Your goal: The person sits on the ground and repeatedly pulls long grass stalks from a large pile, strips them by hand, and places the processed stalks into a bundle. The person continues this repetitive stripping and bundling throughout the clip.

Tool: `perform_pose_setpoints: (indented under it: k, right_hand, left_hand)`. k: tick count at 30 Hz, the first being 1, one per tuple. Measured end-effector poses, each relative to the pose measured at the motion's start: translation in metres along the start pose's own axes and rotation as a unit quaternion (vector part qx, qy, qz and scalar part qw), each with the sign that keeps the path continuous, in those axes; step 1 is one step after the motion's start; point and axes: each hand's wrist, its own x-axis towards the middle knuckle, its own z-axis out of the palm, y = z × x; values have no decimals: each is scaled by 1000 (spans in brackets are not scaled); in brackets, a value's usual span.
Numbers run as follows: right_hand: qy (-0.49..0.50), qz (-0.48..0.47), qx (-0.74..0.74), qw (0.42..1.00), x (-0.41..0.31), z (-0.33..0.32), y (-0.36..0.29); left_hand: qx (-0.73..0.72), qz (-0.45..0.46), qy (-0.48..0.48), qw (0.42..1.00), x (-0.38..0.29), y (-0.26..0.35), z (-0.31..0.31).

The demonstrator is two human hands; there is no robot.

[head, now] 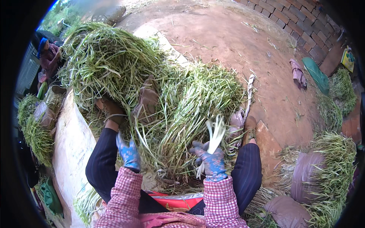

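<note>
My right hand [210, 163], in a blue flowered glove, is closed around a small bunch of pale stalks [216, 134]. Their white ends stick out above the fist and also below it. Raised beside my left knee is my left hand [129, 155], gloved alike and blurred, with its fingers apart and nothing visible in it. Between my legs lies a loose heap of long green-and-white stalks [188, 114], roots and dry bits at its near end. Farther off on the left, a taller pile of the same greens [105, 59] joins this heap.
Tied bundles with purplish wrapping [308, 176] lie at the right. White stalks [87, 205] rest by my left thigh on a pale sheet [70, 136]. Another person [49, 57] sits at the far left. A brick stack [296, 22] borders the dirt ground [273, 91].
</note>
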Motion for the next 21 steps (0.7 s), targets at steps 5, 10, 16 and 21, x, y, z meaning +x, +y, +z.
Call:
perform_pose_setpoints:
  k: [5, 10, 16, 21]
  right_hand:
    - [98, -115, 150, 977, -21, -3, -44]
    - [126, -127, 179, 968, -22, -8, -59]
    - [140, -135, 214, 957, -14, -11, -60]
    - [125, -143, 220, 957, -19, -10, -63]
  left_hand:
    - [-86, 213, 17, 973, 36, 57, 84]
    - [77, -84, -374, 920, 71, 0, 212]
    - [-217, -158, -184, 946, 38, -50, 220]
    - [-376, -148, -8, 914, 100, -17, 110]
